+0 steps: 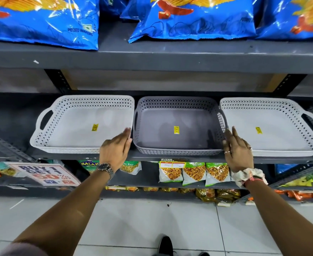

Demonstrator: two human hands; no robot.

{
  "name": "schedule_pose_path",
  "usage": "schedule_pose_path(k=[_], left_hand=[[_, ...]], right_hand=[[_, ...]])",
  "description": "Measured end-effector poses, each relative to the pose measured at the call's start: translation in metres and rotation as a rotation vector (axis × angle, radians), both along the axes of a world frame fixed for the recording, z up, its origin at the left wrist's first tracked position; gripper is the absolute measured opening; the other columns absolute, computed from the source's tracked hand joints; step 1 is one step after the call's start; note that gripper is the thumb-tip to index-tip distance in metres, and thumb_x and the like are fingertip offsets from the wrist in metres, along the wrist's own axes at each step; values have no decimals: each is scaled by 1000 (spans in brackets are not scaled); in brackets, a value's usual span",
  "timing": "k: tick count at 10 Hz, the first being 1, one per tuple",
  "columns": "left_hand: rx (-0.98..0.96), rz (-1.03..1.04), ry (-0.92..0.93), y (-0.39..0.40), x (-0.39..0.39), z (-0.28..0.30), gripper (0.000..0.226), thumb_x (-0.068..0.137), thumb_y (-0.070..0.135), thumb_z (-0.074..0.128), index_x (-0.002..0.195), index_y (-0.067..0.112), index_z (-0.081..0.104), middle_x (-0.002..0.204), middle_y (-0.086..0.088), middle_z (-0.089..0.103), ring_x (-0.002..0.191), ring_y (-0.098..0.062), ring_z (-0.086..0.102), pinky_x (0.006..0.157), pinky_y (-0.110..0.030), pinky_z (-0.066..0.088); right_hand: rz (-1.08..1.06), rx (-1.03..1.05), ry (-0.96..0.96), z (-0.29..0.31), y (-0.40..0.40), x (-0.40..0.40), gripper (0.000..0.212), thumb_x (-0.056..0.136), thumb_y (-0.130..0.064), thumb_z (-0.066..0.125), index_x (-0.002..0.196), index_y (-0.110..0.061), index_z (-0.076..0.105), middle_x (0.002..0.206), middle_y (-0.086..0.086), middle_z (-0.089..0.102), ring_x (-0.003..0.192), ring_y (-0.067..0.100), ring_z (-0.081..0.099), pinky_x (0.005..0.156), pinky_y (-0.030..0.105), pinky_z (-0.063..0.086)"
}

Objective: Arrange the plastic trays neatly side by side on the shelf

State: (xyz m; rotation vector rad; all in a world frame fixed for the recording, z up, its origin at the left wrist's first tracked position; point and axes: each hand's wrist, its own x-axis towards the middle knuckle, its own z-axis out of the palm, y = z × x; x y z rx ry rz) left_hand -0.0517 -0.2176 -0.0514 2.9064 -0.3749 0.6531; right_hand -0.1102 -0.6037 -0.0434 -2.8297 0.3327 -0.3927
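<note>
Trays are under our fingertips now: our left hand (117, 145) lies flat, fingers together and extended, gripping nothing, touching the near right corner of the pale left tray (74, 124). Our right hand (237, 152) is likewise spread loosely, fingers pointing to twelve o'clock, resting on the seam where the darker middle tray (177, 126) meets the pale right tray (273, 126); it closes on nothing that we can see.

Outward from the hands, all three trays sit in a row on the grey shelf (170, 157), the middle one at twelve o'clock from us, the others at ten and two. The right tray's rim appears to overlap the middle tray's handle slightly.

We judge this the final squaring-up. Next we likely need small nudges: front edges brought level with the shelf lip and the gaps evened, without pushing any tray over its neighbour.
</note>
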Motion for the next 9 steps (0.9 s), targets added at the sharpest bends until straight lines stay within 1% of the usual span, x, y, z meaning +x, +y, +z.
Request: schedule_pose_path(k=[1, 2, 3, 4, 5, 6, 7, 8, 9], left_hand=[[80, -137, -34, -5, -6, -7, 46, 94, 37, 33, 134, 21, 48, 135, -3, 57, 119, -21, 59, 94, -39, 49], [111, -317, -56, -21, -12, -17, 46, 91, 41, 37, 132, 24, 51, 140, 2, 51, 132, -15, 46, 111, -41, 31], [102, -353, -47, -32, -10, -21, 44, 90, 42, 42, 127, 24, 56, 134, 5, 57, 129, -14, 49, 110, -41, 32], [106, -359, -37, -42, -7, -19, 38, 91, 39, 43, 122, 26, 60, 126, 8, 63, 124, -13, 53, 107, -40, 37], [121, -369, -42, -45, -5, -18, 36, 91, 36, 43, 121, 26, 61, 121, 8, 66, 120, -13, 57, 103, -37, 42], [139, -372, -53, -47, -6, -16, 36, 89, 35, 44, 119, 26, 62, 116, 8, 69, 116, -13, 61, 100, -35, 45], [139, -372, -31, -45, -6, -13, 36, 88, 35, 45, 118, 26, 62, 114, 7, 70, 114, -14, 62, 99, -36, 46], [129, -344, 33, -50, -11, -6, 37, 90, 37, 44, 121, 25, 60, 119, 6, 67, 119, -15, 58, 104, -37, 43], [72, -314, 56, -53, -20, -3, 42, 92, 37, 40, 129, 22, 52, 130, 4, 60, 127, -14, 50, 110, -36, 37]], right_hand=[[-92, -12, -27, -2, -4, -4, 52, 90, -27, 27, 138, -6, 37, 146, 14, 41, 131, 31, 44, 111, 49, 32], [-190, -25, 30, -6, -13, -10, 43, 91, -17, 40, 133, -8, 44, 144, 11, 45, 137, 27, 35, 117, 49, 19], [-155, -40, 85, -6, -17, -12, 46, 83, -5, 49, 129, -9, 49, 142, 10, 48, 139, 27, 32, 118, 48, 12], [-143, 23, 100, -4, -20, -9, 52, 74, 9, 50, 123, -7, 54, 131, 17, 56, 137, 26, 35, 120, 45, 8], [-149, 66, 80, -2, -23, -6, 50, 71, 14, 49, 116, -5, 59, 125, 22, 60, 134, 26, 39, 120, 44, 7], [-118, 72, 59, -5, -26, -6, 48, 68, 16, 50, 109, -3, 63, 118, 25, 63, 128, 29, 46, 119, 47, 9], [-109, 78, 53, -6, -27, -5, 48, 67, 16, 51, 110, -3, 63, 117, 26, 64, 127, 31, 47, 119, 48, 10], [-104, 80, 64, -5, -28, -4, 48, 71, 13, 52, 116, -4, 60, 121, 23, 63, 131, 30, 43, 120, 50, 8], [-77, 65, 69, -3, -28, -10, 46, 81, 1, 48, 127, -6, 51, 135, 16, 54, 139, 28, 32, 120, 50, 6]])
